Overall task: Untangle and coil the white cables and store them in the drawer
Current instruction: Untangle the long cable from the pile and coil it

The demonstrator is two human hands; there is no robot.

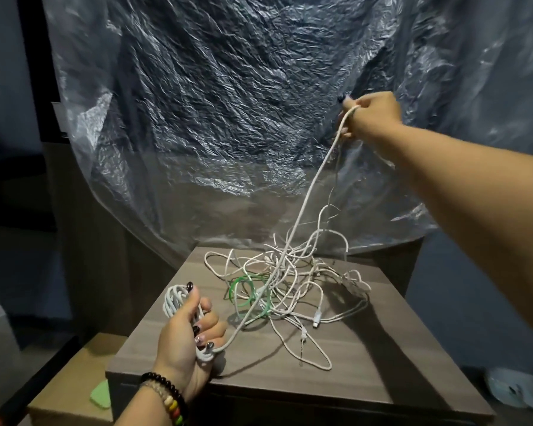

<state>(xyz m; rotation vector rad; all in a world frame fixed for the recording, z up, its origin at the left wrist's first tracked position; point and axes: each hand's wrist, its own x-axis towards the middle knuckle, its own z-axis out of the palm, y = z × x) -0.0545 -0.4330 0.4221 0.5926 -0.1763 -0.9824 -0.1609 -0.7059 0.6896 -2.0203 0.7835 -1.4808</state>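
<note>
While the left hand [189,330] clutches a finished coil [175,299] at the cabinet top's [345,358] near edge, the tangle [293,278] (white cables, one green loop) lies mid-surface. Beyond, the right hand [370,113] grips one strand [308,192] high; I'd lift slowly, shaking snags loose.
</note>
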